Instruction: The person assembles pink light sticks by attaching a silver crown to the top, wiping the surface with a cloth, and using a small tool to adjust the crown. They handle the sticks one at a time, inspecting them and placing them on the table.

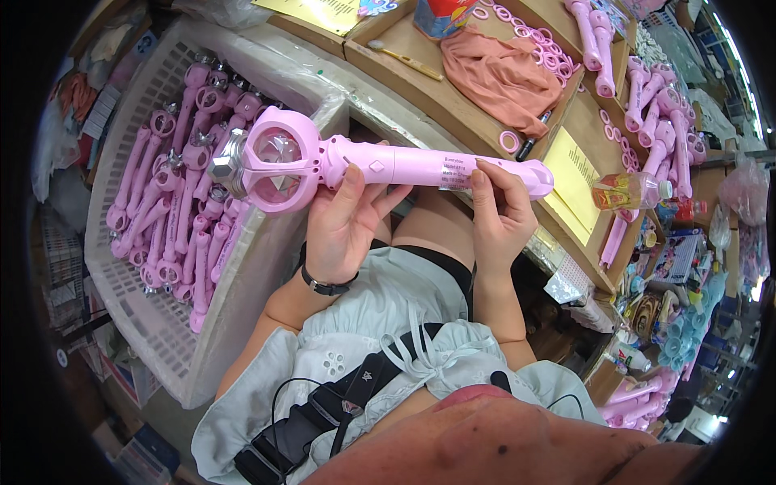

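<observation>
A pink toy wand (411,166) lies level across both my hands, its ring-shaped head with a clear dome (279,149) and silver faceted tip to the left. My left hand (343,230) holds it from below near the head, thumb against the near side and other fingers behind. Toward the handle end, my right hand (503,212) pinches the wand between thumb and fingers. A small printed label (457,171) sits on the handle just left of the right fingertips. Part of both hands' grip is hidden behind the wand.
A white plastic crate (182,352) full of similar pink wands stands at left. Cardboard trays (396,73) on the bench hold pink rings (546,48), an orange cloth (501,81) and a toothbrush (404,61). A drink bottle (630,191) lies right, near more wand parts (663,121).
</observation>
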Motion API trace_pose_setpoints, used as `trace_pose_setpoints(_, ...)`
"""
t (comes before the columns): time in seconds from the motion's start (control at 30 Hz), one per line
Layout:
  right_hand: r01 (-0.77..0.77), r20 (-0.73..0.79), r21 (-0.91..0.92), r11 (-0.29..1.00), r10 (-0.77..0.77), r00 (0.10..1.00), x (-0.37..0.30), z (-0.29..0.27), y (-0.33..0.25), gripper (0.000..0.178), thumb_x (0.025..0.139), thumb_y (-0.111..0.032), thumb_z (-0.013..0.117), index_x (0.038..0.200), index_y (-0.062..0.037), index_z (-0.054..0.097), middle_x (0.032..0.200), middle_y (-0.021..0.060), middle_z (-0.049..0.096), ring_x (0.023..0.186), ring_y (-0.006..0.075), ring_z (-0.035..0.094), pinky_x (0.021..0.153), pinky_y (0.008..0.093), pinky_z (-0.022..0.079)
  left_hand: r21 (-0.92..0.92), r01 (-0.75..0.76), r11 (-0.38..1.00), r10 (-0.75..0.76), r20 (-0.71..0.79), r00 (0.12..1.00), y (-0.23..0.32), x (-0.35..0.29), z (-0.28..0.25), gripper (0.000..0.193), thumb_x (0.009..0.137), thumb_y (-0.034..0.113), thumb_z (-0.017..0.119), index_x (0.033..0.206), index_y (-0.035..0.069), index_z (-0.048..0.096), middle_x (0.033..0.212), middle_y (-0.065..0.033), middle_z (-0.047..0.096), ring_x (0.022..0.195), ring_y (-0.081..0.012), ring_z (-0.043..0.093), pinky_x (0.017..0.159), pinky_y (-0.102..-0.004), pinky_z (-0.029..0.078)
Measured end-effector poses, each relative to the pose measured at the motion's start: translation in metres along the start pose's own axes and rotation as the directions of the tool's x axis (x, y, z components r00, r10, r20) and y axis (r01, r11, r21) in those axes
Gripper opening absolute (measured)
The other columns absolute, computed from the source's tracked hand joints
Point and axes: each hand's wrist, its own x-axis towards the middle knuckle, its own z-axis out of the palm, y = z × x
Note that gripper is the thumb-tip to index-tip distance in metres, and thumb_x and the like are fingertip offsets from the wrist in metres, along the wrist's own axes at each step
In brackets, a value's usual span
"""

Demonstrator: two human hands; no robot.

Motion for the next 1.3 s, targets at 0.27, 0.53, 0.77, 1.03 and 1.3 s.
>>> trace_pose_setpoints(0.27,0.024,-0.001,-0.037,0.999,-0.024,1.0,-0.002,0.0,0.001,0.012,0.08,-0.003,0.068,0.092,-0.0015,0.068,0.077,-0.0004,0.058,0.057,0.0033,0.042,0.05,0.0175,0.033,-0.059,-0.011,0.998,0.012,0.017,1.0,-0.001,-0.001,0.0,0.038,0.095,0.022,0.049,0.128,0.004,0.04,0.132,-0.0133,0.045,0.122,-0.0271,0.046,0.101,-0.0499,0.04)
trace_pose_setpoints(0.53,0.088,0.011,-0.111,0.99,-0.088,0.996,-0.002,0.006,0.001,0.017,0.078,-0.004,0.07,0.094,-0.0014,0.064,0.077,0.0007,0.055,0.058,0.0043,0.043,0.049,0.018,0.033,-0.029,-0.057,0.998,0.057,0.013,0.998,-0.005,-0.004,0.002,0.041,0.095,0.019,0.049,0.132,0.006,0.035,0.134,-0.0139,0.043,0.122,-0.028,0.045,0.102,-0.0501,0.04)
trace_pose_setpoints(0.77,0.122,-0.028,-0.265,0.957,-0.134,0.991,-0.008,0.008,0.004,0.043,0.072,-0.012,0.078,0.108,-0.0011,0.056,0.079,0.0017,0.047,0.057,0.0057,0.039,0.046,0.0189,0.032,0.083,-0.257,0.963,0.253,0.053,0.966,-0.015,-0.013,0.007,0.056,0.092,0.025,0.054,0.138,0.013,0.025,0.139,-0.0179,0.036,0.127,-0.0304,0.039,0.103,-0.0511,0.036)
trace_pose_setpoints(1.03,-0.084,-0.239,-0.311,0.947,0.008,0.971,0.017,-0.04,0.022,0.07,0.071,-0.015,0.077,0.127,0.0026,0.04,0.095,0.0066,0.049,0.083,0.0134,0.046,0.077,0.0266,0.04,0.21,-0.326,0.922,0.297,0.157,0.942,0.013,0.002,-0.012,0.058,0.093,0.025,0.053,0.14,0.008,0.023,0.137,-0.0231,0.036,0.123,-0.0328,0.043,0.105,-0.0484,0.033)
trace_pose_setpoints(1.3,-0.007,0.688,-0.211,0.977,0.154,0.709,0.006,-0.027,0.019,0.048,0.067,-0.012,0.075,0.111,-0.0027,0.058,0.083,0.0121,0.064,0.078,0.0191,0.064,0.072,0.0296,0.05,0.342,-0.396,0.852,0.265,0.369,0.891,0.035,0.065,0.01,0.043,0.095,0.02,0.048,0.132,0.003,0.034,0.123,-0.0135,0.051,0.111,-0.0278,0.053,0.095,-0.0399,0.044)
